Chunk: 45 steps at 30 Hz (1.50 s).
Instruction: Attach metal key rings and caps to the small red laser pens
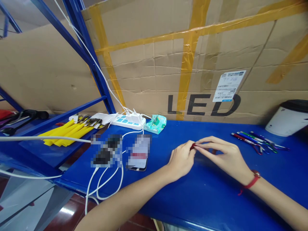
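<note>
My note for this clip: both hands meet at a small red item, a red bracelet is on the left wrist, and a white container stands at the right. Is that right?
Not quite: the head view shows the red bracelet on the right wrist. The left hand and right hand do meet at the small red item, and the white container stands at the right.

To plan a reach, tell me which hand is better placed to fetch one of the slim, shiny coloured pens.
Right, I'd judge. The right hand is nearer the pens; the left hand lies farther, beyond it. Both hands' fingertips meet at a small dark-red object.
</note>
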### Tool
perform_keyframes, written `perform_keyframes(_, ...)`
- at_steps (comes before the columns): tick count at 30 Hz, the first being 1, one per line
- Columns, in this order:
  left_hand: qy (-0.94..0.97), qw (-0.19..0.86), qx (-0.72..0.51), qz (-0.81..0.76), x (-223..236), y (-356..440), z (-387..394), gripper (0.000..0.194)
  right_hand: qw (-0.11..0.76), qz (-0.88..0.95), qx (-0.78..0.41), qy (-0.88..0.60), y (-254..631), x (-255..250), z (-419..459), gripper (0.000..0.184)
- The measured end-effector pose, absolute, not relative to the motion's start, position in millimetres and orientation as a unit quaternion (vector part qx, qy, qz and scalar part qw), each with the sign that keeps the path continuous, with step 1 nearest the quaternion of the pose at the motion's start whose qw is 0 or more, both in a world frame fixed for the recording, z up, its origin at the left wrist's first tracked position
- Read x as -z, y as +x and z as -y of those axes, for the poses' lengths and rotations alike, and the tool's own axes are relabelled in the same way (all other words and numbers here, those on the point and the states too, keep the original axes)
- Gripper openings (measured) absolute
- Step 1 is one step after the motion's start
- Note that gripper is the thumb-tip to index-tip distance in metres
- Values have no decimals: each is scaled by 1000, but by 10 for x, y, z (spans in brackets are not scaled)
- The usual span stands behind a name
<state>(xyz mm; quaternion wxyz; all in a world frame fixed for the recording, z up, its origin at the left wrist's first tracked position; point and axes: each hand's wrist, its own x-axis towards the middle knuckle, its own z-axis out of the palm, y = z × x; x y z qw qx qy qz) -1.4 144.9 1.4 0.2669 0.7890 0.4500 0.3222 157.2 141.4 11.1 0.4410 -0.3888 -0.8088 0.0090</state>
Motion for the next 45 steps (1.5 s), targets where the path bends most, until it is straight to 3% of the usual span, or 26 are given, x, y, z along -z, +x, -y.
perform_keyframes(6, 791, 261, -316, -455, 27, -8, -1489, 18, 384, 826, -16, -412, 1628, -153, -1441, 30)
perform_keyframes(13, 735, 309, -393, -457, 38, 19, -1528, 18, 312, 756, 154, -555, 2025, -367, -1550, 33)
perform_keyframes(21, 683, 383, -411, -467, 24, 44, -1535, 15, 105, 748, 108, -647, 2365, -340, -1645, 19)
perform_keyframes(27, 655, 419, -438, -452, 68, 51, -1566, 15, 63, 729, 131, -669, 2564, -284, -1679, 15)
perform_keyframes(31, 651, 425, -435, -454, 53, 64, -1553, 14, 0, 720, 45, -692, 2553, -313, -1673, 19)
perform_keyframes(37, 646, 427, -440, -454, 21, 66, -1529, 11, -6, 738, 1, -675, 2502, -293, -1714, 19)
perform_keyframes(45, 646, 425, -444, -453, -10, 51, -1515, 11, 79, 772, 13, -631, 2442, -76, -1818, 21)
